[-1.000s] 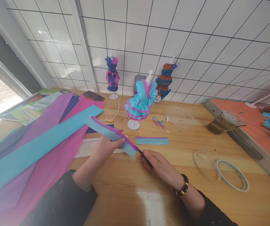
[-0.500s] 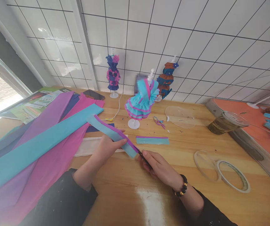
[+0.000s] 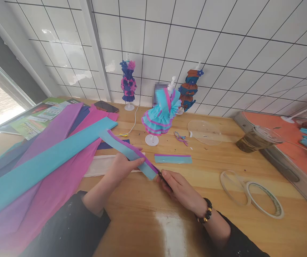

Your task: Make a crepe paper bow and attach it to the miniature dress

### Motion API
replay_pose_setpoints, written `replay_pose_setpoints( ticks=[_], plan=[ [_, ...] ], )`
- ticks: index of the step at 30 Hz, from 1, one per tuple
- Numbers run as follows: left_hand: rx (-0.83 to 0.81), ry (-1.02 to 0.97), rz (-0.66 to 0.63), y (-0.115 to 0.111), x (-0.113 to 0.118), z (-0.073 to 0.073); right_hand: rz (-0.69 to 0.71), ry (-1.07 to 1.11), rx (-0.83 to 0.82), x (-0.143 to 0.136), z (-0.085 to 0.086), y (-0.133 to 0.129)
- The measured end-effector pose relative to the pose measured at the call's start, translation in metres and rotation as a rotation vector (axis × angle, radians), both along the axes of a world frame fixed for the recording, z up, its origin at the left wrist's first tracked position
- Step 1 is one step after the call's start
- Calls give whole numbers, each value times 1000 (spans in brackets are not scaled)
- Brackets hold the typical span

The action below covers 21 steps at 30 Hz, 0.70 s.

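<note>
Between thumb and fingers, my left hand grips a light blue crepe paper strip with a purple edge. The strip slants from upper left down to the right. My right hand is closed round dark scissors, whose blades meet the strip along its purple edge near the lower right end. Part of the scissors is hidden by the fingers. Just beyond lies a short blue strip with a purple edge, flat on the wooden table. Behind it stands a small mannequin in a ruffled blue and purple paper dress.
Large crepe paper sheets in blue, purple and pink cover the left side. Two more dressed mannequins stand by the tiled wall, one in navy and pink. Tape rolls and a lidded cup are on the right.
The scissor blades look slightly more closed on the strip's purple edge. Both hands keep nearly the same place, and the whole view has shifted very slightly.
</note>
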<state>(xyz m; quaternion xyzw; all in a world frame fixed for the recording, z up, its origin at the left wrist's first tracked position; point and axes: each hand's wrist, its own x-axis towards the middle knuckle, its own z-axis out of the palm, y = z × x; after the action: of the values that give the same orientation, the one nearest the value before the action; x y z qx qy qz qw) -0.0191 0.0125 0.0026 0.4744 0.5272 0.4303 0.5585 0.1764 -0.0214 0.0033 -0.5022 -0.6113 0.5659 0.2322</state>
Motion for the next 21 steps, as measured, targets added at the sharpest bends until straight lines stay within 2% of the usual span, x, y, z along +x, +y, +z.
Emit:
replay_pose_setpoints(
  ticks=[21],
  plan=[
    [-24, -24, 13, 1, 1, 2, 13, -45, 68, 1, -4, 1]
  ],
)
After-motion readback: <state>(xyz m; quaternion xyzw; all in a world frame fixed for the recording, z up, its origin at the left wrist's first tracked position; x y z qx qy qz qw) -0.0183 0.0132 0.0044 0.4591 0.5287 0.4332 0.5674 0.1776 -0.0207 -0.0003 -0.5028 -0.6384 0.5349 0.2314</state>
